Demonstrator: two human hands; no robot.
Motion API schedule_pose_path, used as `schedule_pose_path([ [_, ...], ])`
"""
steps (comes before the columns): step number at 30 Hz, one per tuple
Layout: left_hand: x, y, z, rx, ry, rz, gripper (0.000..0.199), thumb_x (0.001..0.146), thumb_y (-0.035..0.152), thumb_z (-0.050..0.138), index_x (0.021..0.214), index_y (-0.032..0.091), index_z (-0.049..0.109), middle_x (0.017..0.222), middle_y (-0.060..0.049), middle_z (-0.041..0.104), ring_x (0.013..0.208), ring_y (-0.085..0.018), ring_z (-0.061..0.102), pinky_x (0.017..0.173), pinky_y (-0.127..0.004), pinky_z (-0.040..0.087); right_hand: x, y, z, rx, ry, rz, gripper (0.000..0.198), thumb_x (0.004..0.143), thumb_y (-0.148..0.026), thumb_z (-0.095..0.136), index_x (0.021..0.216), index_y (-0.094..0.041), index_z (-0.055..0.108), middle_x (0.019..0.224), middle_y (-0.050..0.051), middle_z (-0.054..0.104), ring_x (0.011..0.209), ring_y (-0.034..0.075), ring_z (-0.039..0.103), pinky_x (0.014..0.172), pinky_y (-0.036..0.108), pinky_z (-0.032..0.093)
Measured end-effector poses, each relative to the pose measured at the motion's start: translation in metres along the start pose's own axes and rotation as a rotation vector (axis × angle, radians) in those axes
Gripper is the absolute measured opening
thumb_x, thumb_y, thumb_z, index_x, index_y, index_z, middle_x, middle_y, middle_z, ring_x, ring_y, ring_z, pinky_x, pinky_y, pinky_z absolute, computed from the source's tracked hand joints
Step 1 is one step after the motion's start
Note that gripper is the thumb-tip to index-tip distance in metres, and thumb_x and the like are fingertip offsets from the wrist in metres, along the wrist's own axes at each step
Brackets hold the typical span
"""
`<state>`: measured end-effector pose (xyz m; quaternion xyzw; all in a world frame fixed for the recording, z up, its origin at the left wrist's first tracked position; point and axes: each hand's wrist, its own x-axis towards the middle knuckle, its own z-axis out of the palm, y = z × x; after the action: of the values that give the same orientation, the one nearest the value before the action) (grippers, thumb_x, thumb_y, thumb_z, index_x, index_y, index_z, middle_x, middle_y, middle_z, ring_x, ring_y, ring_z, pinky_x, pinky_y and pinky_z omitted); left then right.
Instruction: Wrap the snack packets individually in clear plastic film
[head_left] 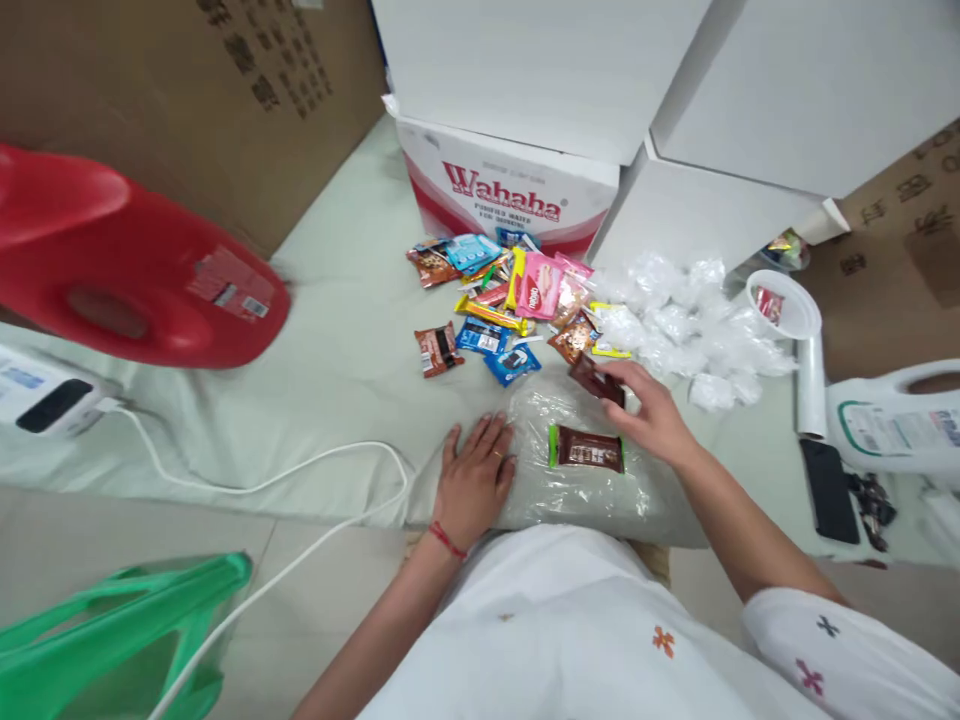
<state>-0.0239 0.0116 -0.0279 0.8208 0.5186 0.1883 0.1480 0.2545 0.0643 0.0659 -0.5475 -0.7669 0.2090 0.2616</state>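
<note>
My right hand [646, 408] pinches a dark brown snack packet [592, 380] above the far edge of a clear plastic sheet [532, 490]. On that sheet lies another brown snack packet [586, 450] with green ends. My left hand [477, 478] rests flat at the sheet's left edge, fingers stretched out and holding nothing. Beyond both hands is a heap of wrapped snacks, among them a pink packet [538, 286], a blue packet [513, 363] and a brown packet [439, 350] a little apart on the left. Crumpled clear plastic bundles [675, 315] sit right of the heap.
A Wahaha carton [510, 195] stands behind the snacks. At left are a red jug [135, 270] and a white cable [300, 475]. To the right stand a plastic roll [810, 385], a black phone [829, 490] and a white bottle [892, 420]. A green stool [127, 620] is below left.
</note>
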Motion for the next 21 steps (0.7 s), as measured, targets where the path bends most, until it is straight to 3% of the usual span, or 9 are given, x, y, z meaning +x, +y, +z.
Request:
schedule_pose_path([
  [3, 0.000, -0.001, 0.003, 0.022, 0.005, 0.015, 0.045, 0.101, 0.027, 0.048, 0.145, 0.025, 0.056, 0.155, -0.008, 0.054, 0.145, -0.030, 0.048, 0.123, -0.061, 0.024, -0.060, 0.017, -0.017, 0.029, -0.027, 0.013, 0.046, 0.092, -0.024, 0.057, 0.137, -0.031, 0.057, 0.130, 0.010, 0.065, 0.121, 0.028, 0.061, 0.102, 0.049, 0.052],
  [6, 0.000, -0.003, 0.005, 0.036, 0.015, 0.028, 0.045, 0.101, 0.028, 0.049, 0.145, 0.026, 0.056, 0.155, -0.009, 0.054, 0.145, -0.030, 0.048, 0.123, -0.062, 0.024, -0.092, 0.011, -0.005, -0.007, -0.052, -0.037, 0.051, 0.091, -0.021, 0.057, 0.141, -0.032, 0.055, 0.134, 0.011, 0.064, 0.121, 0.029, 0.060, 0.100, 0.050, 0.052],
  [10, 0.000, -0.006, 0.009, 0.054, 0.034, 0.050, 0.043, 0.101, 0.029, 0.050, 0.143, 0.024, 0.057, 0.154, -0.012, 0.054, 0.143, -0.031, 0.050, 0.121, -0.063, 0.028, -0.091, 0.008, 0.021, -0.114, -0.059, -0.098, 0.052, 0.088, -0.015, 0.057, 0.139, -0.028, 0.057, 0.136, 0.012, 0.062, 0.122, 0.029, 0.057, 0.104, 0.053, 0.047],
  [13, -0.001, -0.008, 0.006, 0.004, 0.133, 0.083, 0.041, 0.100, 0.029, 0.053, 0.140, 0.023, 0.058, 0.154, -0.015, 0.054, 0.143, -0.032, 0.051, 0.117, -0.061, 0.037, -0.084, 0.016, 0.031, -0.173, -0.126, -0.151, 0.051, 0.089, -0.015, 0.057, 0.139, -0.023, 0.058, 0.140, 0.015, 0.060, 0.129, 0.031, 0.053, 0.110, 0.059, 0.040],
  [17, -0.020, -0.008, -0.011, -0.130, 0.265, 0.188, 0.046, 0.095, 0.020, 0.053, 0.140, 0.027, 0.056, 0.155, -0.012, 0.052, 0.146, -0.031, 0.047, 0.116, -0.058, 0.044, -0.100, 0.024, 0.013, -0.130, -0.096, -0.196, 0.051, 0.094, -0.021, 0.057, 0.145, -0.026, 0.053, 0.153, 0.015, 0.049, 0.142, 0.032, 0.045, 0.116, 0.065, 0.033],
  [21, -0.051, -0.007, -0.025, -0.119, 0.145, 0.405, 0.054, 0.088, 0.014, 0.057, 0.140, 0.029, 0.055, 0.148, -0.012, 0.057, 0.142, -0.033, 0.051, 0.115, -0.059, 0.046, -0.148, 0.031, -0.012, -0.032, -0.061, -0.163, 0.041, 0.096, -0.025, 0.059, 0.136, -0.034, 0.060, 0.131, 0.011, 0.065, 0.122, 0.030, 0.060, 0.103, 0.056, 0.051],
])
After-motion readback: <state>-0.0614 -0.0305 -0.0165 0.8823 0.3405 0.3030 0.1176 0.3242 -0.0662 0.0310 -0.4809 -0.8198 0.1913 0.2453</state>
